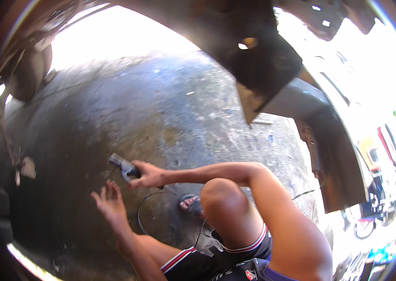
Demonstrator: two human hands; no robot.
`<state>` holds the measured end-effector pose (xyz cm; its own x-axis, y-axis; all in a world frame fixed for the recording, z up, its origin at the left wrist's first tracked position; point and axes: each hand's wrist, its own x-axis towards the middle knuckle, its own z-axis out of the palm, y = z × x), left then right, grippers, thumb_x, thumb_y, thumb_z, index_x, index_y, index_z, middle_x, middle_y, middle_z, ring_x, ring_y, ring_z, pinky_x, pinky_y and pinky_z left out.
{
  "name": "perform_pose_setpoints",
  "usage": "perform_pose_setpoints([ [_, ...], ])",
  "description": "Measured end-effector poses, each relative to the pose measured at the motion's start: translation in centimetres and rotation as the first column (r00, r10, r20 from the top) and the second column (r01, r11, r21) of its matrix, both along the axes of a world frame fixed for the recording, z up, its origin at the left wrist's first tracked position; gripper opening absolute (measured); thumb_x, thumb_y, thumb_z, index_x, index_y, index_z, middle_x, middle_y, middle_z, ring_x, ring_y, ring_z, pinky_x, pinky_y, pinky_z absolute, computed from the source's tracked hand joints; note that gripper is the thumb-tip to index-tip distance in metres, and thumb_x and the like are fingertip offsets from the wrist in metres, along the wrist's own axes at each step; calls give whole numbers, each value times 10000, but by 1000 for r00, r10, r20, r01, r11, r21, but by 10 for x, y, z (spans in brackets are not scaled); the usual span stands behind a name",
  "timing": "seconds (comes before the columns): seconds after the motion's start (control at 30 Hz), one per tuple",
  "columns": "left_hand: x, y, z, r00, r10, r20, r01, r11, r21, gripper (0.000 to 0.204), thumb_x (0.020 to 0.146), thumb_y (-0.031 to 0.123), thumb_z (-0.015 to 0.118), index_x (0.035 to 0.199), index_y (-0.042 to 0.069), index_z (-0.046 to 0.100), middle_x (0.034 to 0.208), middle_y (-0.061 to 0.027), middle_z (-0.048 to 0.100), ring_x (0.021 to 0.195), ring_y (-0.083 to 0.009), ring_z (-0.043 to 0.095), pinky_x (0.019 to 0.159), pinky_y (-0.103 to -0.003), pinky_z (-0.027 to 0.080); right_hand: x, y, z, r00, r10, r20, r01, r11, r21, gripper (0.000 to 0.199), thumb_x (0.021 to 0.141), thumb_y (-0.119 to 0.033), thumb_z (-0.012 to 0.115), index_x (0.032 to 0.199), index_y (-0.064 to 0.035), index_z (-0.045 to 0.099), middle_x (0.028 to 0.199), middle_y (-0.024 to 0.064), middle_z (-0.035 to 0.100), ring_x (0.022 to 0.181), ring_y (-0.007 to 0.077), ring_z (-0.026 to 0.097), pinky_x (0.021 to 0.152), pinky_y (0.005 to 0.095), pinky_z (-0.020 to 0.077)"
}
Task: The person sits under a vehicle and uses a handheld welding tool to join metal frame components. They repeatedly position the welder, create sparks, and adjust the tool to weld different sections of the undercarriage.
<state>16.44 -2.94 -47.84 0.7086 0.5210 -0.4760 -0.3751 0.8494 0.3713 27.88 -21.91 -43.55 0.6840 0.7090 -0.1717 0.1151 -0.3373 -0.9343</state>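
Note:
My right hand (147, 175) is wrapped round a hand tool (125, 167) with a grey metal head and a dark body. Its exact kind is hard to make out. The tool's head points up and to the left, away from me. Just below and left of it, my left hand (110, 201) is raised with fingers spread and nothing in it, apart from the tool. A thin dark cable (139, 216) loops over the floor below my right hand.
Dark metal vehicle parts (273, 61) hang overhead, with a bent panel (333, 150) reaching down on the right. A wheel (28, 75) stands at the far left. The concrete floor (179, 126) is stained. My sandalled foot (191, 204) rests near the cable; vehicles (376, 150) show beyond.

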Motion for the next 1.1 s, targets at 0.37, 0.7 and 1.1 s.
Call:
perform_pose_setpoints([
  [0.37, -8, 39, -33, 997, -19, 78, 19, 1000, 6, 303, 1039, 248, 651, 1219, 5, 635, 1146, -86, 721, 1011, -190, 704, 871, -318, 624, 3, -8, -8, 942, 261, 211, -263, 965, -20, 730, 688, -533, 797, 1093, 33, 576, 888, 177, 668, 840, 283, 667, 749, 434, 512],
  [0.7, -13, 34, -20, 993, 1, 116, -10, 997, 71, 372, 1034, 354, 644, 1165, 7, 636, 1071, -62, 718, 983, -178, 702, 822, -279, 616, 1, -20, 26, 741, 349, 573, -385, 921, -62, 740, 664, -471, 896, 1087, 16, 534, 841, 184, 643, 782, 362, 680, 679, 467, 513],
  [1.1, -16, 25, -4, 962, -58, 266, 13, 985, 170, 349, 1042, 263, 629, 1213, -41, 615, 1136, -138, 732, 1126, -242, 708, 990, -358, 627, 3, -18, 40, 729, 179, 661, -66, 979, -193, 599, 634, -310, 816, 1080, 2, 567, 952, 177, 662, 917, 407, 674, 792, 496, 541],
])
